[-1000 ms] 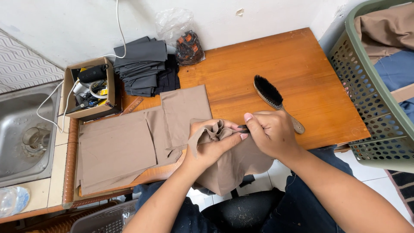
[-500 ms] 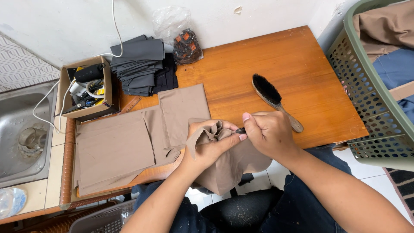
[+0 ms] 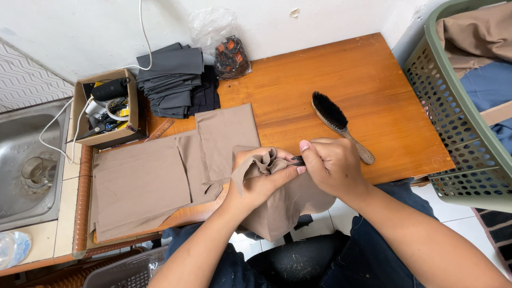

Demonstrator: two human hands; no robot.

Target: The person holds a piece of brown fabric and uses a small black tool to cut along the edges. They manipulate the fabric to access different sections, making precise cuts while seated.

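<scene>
A bunched piece of tan fabric (image 3: 266, 162) sits at the near edge of the wooden table (image 3: 373, 85), its lower part hanging off the edge toward the person's lap. The left hand (image 3: 258, 178) grasps the gathered folds from below, fingers curled around the cloth and thumb pressed along the top. The right hand (image 3: 333, 165) is closed in a pinch against the same bunch — between its thumb and forefinger a small dark tool (image 3: 297, 159) shows, too little of it visible to tell what kind it is. The two hands touch at the fingertips over the fabric.

Just left of the hands, flat tan fabric pieces (image 3: 154, 181) lie spread across the table's left part, one panel reaching up toward the middle. Just beyond the right hand a wooden-handled brush (image 3: 338, 122) with black bristles lies at a slant, its handle end near the right wrist. At the back of the table a stack of folded dark grey cloth (image 3: 173, 80) rests beside a clear plastic bag (image 3: 224, 45) holding small dark and orange items. An open cardboard box (image 3: 106, 106) of cables and oddments stands at the back left corner — beside it, a steel sink (image 3: 26, 160). To the right of the table stands a green laundry basket (image 3: 453, 138) holding tan and blue garments.
</scene>
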